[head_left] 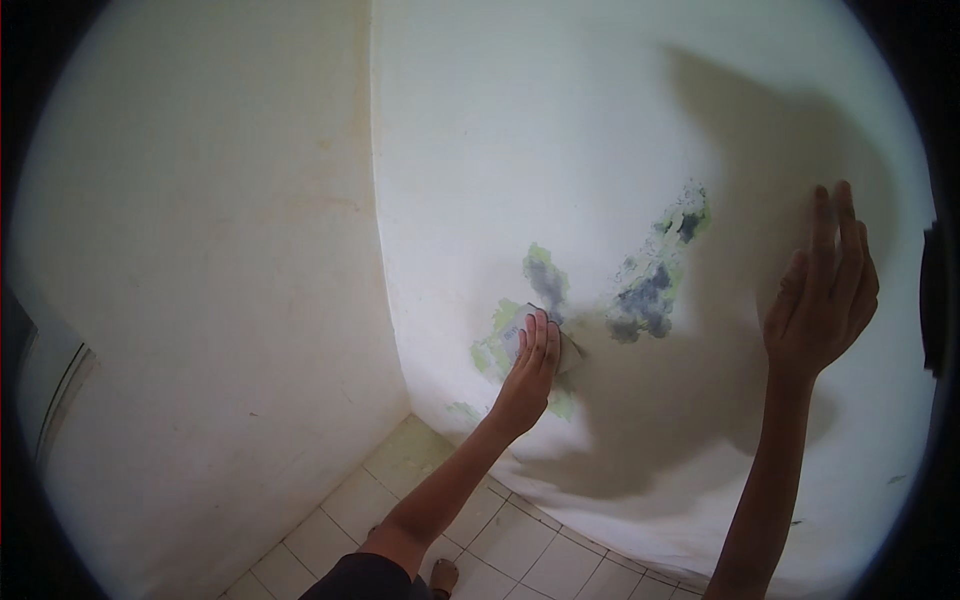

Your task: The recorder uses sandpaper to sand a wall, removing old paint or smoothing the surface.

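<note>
My left hand presses a piece of sandpaper flat against the white wall. Its fingers lie together over the sheet, whose greyish back shows beside the fingertips and a pale corner beyond the knuckles. Under and around the sheet is a patch of peeled paint with light green edges; a grey part of it rises above the hand. To the right, a second patch, dark grey with green edges, runs diagonally upward. My right hand rests on the wall at the far right, fingers extended, holding nothing.
A second off-white wall meets the first at a corner on the left. Below lies a pale tiled floor with a bare foot on it. Shadows of my head and arms fall across the wall. A dark object stands at the right rim.
</note>
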The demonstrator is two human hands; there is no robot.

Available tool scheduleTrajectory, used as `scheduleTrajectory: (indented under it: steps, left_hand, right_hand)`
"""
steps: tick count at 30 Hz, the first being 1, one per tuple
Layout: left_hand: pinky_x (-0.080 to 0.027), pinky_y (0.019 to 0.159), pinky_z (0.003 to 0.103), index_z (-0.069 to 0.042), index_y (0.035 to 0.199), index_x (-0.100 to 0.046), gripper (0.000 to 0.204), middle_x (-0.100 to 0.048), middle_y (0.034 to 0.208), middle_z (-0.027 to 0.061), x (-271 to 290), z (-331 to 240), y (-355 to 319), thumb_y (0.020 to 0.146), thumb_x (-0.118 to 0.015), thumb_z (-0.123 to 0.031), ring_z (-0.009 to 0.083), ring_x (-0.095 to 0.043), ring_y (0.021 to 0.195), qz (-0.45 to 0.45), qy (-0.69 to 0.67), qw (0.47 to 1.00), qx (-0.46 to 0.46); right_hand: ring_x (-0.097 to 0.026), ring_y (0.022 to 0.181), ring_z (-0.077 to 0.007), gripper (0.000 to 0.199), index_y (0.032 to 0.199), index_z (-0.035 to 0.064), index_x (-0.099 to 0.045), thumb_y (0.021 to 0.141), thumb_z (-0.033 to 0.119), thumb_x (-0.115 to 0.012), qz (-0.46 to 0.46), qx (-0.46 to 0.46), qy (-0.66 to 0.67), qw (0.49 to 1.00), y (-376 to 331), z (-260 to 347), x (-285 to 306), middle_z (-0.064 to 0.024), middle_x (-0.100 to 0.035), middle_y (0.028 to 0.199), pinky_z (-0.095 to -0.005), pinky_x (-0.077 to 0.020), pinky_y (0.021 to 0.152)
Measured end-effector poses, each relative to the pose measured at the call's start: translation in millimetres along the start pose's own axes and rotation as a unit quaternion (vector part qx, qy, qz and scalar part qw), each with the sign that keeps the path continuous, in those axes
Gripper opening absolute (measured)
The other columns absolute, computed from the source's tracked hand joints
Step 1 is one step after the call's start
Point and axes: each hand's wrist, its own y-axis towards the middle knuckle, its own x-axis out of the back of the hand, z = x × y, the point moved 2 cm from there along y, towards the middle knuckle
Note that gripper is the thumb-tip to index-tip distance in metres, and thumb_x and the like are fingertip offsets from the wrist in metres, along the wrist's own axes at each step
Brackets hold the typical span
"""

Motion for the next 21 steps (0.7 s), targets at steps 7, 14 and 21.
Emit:
scheduleTrajectory:
  steps: [7,14,21]
  left_hand:
    - [-0.016,0.118,0.058,0.012,0.149,-0.014,0.076,-0.007,0.157,0.0336,38,-9,62,0.077,-0.037,0.018,0.0522,-0.009,0.146,-0.015,0.032,0.999,-0.028]
    - [-0.016,0.118,0.058,0.011,0.150,-0.014,0.078,-0.007,0.158,0.0325,6,3,8,0.076,-0.038,0.019,0.0517,-0.008,0.146,0.008,-0.006,1.000,-0.014]
    - [-0.018,0.119,0.056,0.010,0.150,-0.016,0.079,-0.008,0.158,0.0322,21,2,31,0.075,-0.040,0.018,0.0496,-0.012,0.147,0.031,0.052,0.998,-0.025]
  right_hand:
    - [-0.054,0.122,-0.0198,0.042,0.136,0.0250,-0.059,0.106,0.031,-0.030,0.002,-0.006,-0.003,1.000,-3,1,-3,0.0042,-0.057,0.140,-0.0327,-0.0424,0.100]
    - [-0.053,0.122,-0.0193,0.041,0.136,0.0253,-0.059,0.106,0.030,-0.031,0.002,-0.013,-0.004,1.000,-3,0,-1,0.0038,-0.057,0.140,-0.0331,-0.0421,0.101]
    - [-0.053,0.121,-0.0191,0.041,0.136,0.0241,-0.058,0.106,0.029,-0.032,-0.007,-0.006,0.010,1.000,-5,0,-5,0.0030,-0.057,0.140,-0.0332,-0.0419,0.101]
